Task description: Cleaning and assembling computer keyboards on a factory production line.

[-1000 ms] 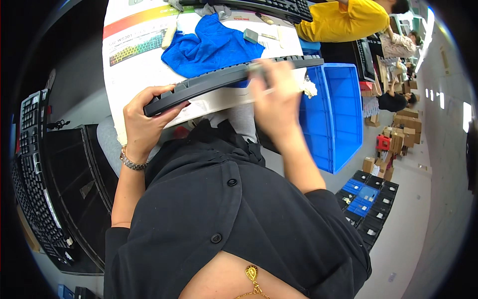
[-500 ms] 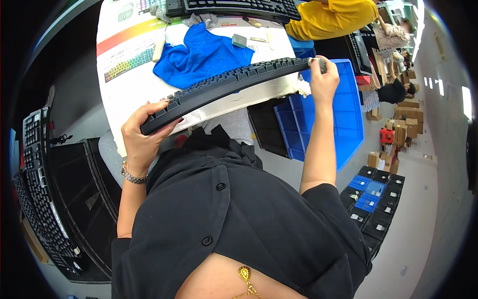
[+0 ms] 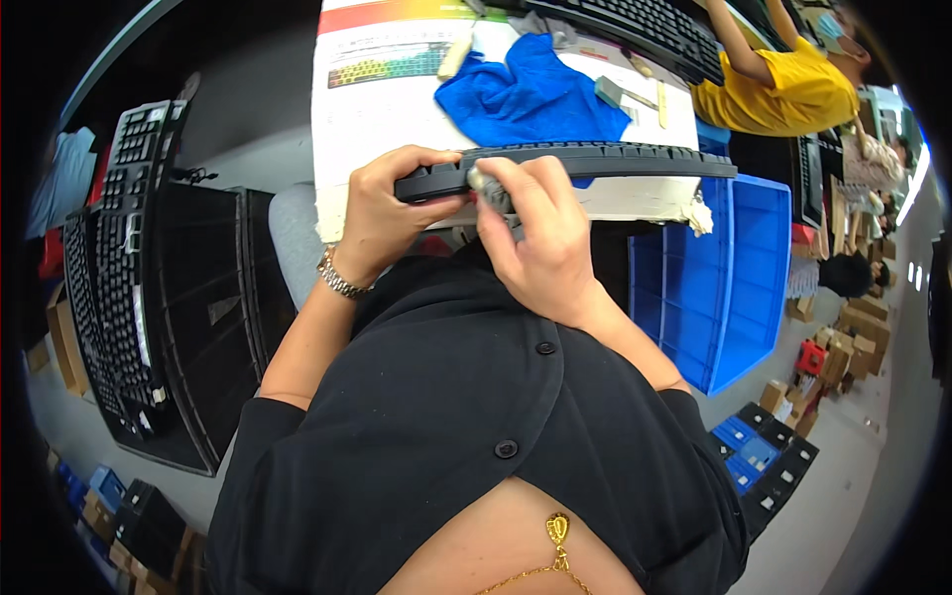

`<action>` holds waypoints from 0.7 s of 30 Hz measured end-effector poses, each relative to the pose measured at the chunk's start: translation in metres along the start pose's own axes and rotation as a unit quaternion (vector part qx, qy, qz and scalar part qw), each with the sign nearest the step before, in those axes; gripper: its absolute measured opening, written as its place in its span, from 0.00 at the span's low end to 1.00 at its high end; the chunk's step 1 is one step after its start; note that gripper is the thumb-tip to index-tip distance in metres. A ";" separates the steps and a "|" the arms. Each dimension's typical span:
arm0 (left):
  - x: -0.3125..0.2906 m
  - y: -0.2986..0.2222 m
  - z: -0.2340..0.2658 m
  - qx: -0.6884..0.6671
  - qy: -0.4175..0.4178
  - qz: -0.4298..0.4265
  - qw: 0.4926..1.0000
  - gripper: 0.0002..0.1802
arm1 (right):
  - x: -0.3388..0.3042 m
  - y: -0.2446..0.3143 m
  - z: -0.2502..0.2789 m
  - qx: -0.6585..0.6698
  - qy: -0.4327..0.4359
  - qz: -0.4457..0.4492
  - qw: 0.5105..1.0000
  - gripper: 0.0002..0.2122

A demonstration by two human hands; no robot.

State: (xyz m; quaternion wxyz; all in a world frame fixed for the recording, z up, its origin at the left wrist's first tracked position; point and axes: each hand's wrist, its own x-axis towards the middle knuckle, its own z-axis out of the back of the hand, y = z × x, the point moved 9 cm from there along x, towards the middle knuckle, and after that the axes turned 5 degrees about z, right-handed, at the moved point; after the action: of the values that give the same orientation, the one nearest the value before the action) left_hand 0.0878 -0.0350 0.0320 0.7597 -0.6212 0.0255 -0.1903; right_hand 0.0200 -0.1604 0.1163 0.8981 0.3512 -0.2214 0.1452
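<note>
A black keyboard (image 3: 635, 164) is held edge-up at the table's near side, its keys facing away from me. My left hand (image 3: 392, 203) is closed around its left end, thumb on the near side. A small wad of grey cloth (image 3: 493, 193) is pinched in my right hand (image 3: 545, 238) and pressed to the keyboard's near face, just right of my left hand. Beyond the keyboard lies a crumpled blue cloth (image 3: 535, 94). A small grey block (image 3: 609, 91) rests by its right edge, with a pale stick (image 3: 662, 104) nearby.
More keyboards lie at the table's far edge (image 3: 645, 30) and in a stack on the left (image 3: 109, 288). Below the table on the right stands a blue plastic crate (image 3: 754, 288). Black crates (image 3: 203, 317) stand at left. A person in a yellow shirt (image 3: 783, 94) works at far right.
My right hand has left the keyboard's right end and come left with the grey cloth, close to my left hand. The view has shifted, and the keyboard sits more level.
</note>
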 end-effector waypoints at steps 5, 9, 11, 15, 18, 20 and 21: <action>0.004 0.000 0.001 -0.003 -0.001 0.003 1.000 0.19 | 0.007 -0.008 -0.001 -0.007 0.037 0.005 0.999 0.17; 0.002 0.000 0.003 0.015 0.019 0.020 1.000 0.20 | -0.006 -0.059 0.061 -0.140 -0.024 -0.052 0.989 0.13; 0.005 -0.003 -0.002 0.011 0.035 0.017 0.999 0.20 | -0.016 -0.085 0.101 -0.203 -0.062 -0.101 0.972 0.10; 0.002 -0.004 0.004 0.002 -0.008 -0.009 1.000 0.17 | -0.037 -0.163 0.183 -0.317 -0.123 -0.170 0.925 0.10; -0.001 -0.007 -0.001 -0.010 -0.001 -0.022 1.000 0.17 | -0.043 -0.224 0.255 -0.416 -0.123 -0.186 0.882 0.11; -0.001 -0.008 0.000 -0.011 -0.004 -0.023 1.000 0.17 | -0.033 -0.225 0.289 -0.429 -0.191 -0.208 0.858 0.14; -0.002 -0.008 0.002 -0.007 -0.007 -0.025 1.000 0.17 | -0.017 -0.220 0.284 -0.391 -0.185 -0.208 0.877 0.15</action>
State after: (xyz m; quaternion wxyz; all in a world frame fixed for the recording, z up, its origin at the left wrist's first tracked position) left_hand 0.0845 -0.0340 0.0400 0.7510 -0.6280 0.0059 -0.2041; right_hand 0.0131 -0.5158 0.1697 0.9145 0.0301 -0.3442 -0.2107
